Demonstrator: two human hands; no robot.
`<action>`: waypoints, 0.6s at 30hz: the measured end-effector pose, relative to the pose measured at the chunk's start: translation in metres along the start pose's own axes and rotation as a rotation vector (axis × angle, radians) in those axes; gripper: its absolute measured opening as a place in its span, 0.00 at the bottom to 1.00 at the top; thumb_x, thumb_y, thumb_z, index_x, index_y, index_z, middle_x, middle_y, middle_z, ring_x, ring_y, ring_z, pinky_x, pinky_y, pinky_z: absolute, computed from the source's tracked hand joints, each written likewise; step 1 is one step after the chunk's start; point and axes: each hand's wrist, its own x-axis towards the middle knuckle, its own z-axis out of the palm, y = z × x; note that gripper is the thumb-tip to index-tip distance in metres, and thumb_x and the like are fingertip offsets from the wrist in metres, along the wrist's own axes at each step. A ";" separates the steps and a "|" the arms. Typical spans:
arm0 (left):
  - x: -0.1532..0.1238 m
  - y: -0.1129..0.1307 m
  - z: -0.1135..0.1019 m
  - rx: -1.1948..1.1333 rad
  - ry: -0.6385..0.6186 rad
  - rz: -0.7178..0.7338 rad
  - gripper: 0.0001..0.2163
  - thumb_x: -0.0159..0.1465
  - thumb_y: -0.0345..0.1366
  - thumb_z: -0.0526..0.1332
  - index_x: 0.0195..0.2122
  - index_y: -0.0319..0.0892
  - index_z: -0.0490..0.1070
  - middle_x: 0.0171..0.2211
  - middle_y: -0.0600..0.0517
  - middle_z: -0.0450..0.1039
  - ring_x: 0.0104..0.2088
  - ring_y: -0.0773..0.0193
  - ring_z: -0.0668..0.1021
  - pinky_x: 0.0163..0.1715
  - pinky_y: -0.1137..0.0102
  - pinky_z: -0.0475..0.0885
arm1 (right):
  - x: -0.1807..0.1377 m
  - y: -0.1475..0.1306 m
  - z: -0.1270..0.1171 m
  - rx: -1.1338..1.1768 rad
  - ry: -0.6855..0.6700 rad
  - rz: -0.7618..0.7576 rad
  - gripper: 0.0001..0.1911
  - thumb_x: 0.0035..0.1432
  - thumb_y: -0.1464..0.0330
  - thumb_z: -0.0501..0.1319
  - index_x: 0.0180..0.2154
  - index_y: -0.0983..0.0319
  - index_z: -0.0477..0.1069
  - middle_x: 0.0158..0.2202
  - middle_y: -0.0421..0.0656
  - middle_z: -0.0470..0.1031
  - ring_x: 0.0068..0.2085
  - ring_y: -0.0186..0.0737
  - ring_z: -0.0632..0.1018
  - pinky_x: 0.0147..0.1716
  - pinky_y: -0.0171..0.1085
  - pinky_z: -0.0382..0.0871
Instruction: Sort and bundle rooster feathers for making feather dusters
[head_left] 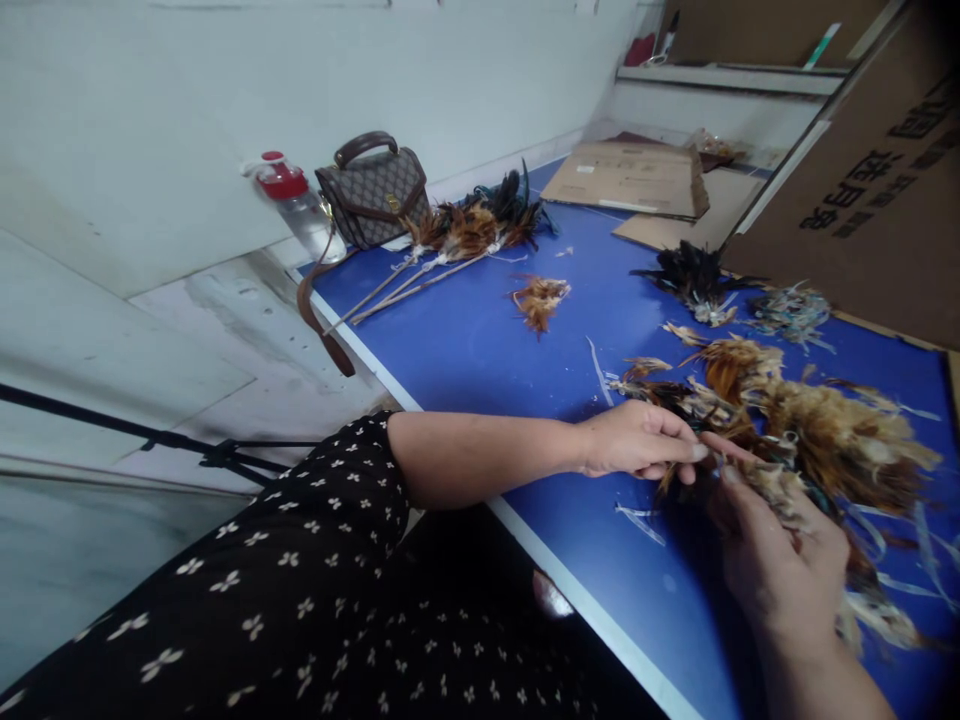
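At the right side of the blue table, my left hand [646,440] reaches in with thumb and fingertips pinched together; what lies between them is too small to make out. Close beside it, my right hand [787,560] is closed round a small bunch of feathers [780,488], pale and brown. The fingertips of both hands nearly meet at the bunch's base. Just beyond them lies a large heap of tan and brown feathers [847,430], partly hidden by my right hand.
Three feather-topped sticks [420,290] lie before a brown handbag [375,190] and a red-capped bottle [292,200]. A small brown feather tuft [541,300], black feathers [694,280] and plastic strips [641,523] lie around. Cardboard [630,178] and a large carton [862,220] stand behind.
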 end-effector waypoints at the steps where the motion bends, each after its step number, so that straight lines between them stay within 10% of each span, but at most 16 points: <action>1: 0.000 0.000 0.000 -0.002 0.003 -0.003 0.22 0.66 0.50 0.83 0.34 0.39 0.76 0.31 0.54 0.81 0.22 0.77 0.68 0.23 0.72 0.57 | 0.000 -0.002 0.002 0.020 0.001 0.033 0.26 0.67 0.49 0.80 0.60 0.54 0.90 0.45 0.45 0.85 0.39 0.42 0.80 0.35 0.38 0.77; 9: 0.002 -0.005 -0.001 -0.073 0.006 0.109 0.23 0.62 0.52 0.86 0.41 0.38 0.83 0.34 0.54 0.83 0.22 0.77 0.69 0.23 0.71 0.58 | 0.009 -0.008 0.010 0.345 0.022 0.185 0.25 0.59 0.52 0.84 0.51 0.59 0.87 0.29 0.36 0.68 0.27 0.33 0.64 0.23 0.35 0.59; 13: 0.004 -0.010 0.002 -0.114 0.053 0.119 0.26 0.59 0.53 0.87 0.43 0.37 0.83 0.36 0.54 0.83 0.23 0.76 0.72 0.22 0.71 0.58 | 0.016 -0.006 0.010 0.382 0.011 0.139 0.26 0.57 0.53 0.84 0.29 0.57 0.71 0.25 0.34 0.60 0.25 0.34 0.63 0.23 0.37 0.63; 18: 0.007 -0.012 0.007 -0.140 0.102 0.099 0.26 0.60 0.55 0.86 0.37 0.37 0.80 0.31 0.54 0.79 0.26 0.74 0.73 0.27 0.71 0.62 | 0.015 -0.005 0.016 0.308 -0.023 0.107 0.26 0.62 0.51 0.82 0.30 0.57 0.70 0.28 0.36 0.65 0.28 0.34 0.66 0.25 0.36 0.66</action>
